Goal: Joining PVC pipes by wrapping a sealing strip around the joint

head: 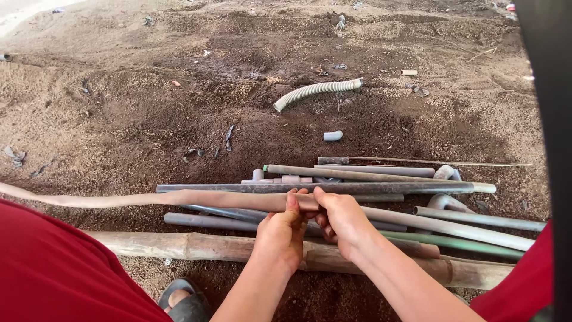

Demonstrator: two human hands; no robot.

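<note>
My left hand grips a long brownish, dusty pipe that runs off to the left edge. My right hand holds a grey pipe that runs to the right. The two pipe ends meet between my thumbs, just above the middle of the view. Both hands hover over a pile of grey and green pipes lying on the dirt.
A thick bamboo-like pole lies across in front of my knees. A corrugated white hose and a small grey elbow fitting lie farther out on the soil. My sandalled foot and red clothing are at the bottom.
</note>
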